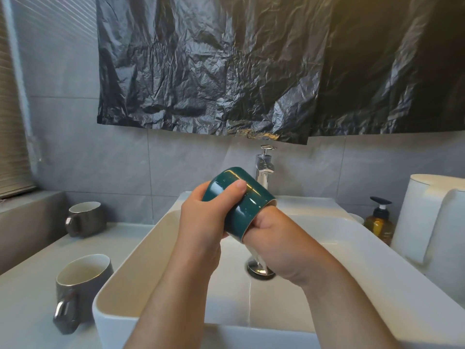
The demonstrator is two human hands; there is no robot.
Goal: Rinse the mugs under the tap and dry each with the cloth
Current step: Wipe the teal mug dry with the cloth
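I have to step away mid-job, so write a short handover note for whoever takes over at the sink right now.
Left hand grips the green mug at its base end, tilted over the sink.
Right hand has its fingers inside the mug's mouth; its grip is hidden.
Water spills from the mug toward the drain.
Near grey mug and far grey mug stand upright on the counter, left of the sink.
Done: green mug mid-rinse.
Left: dry it, then probably rinse and dry both grey mugs. No cloth in view.
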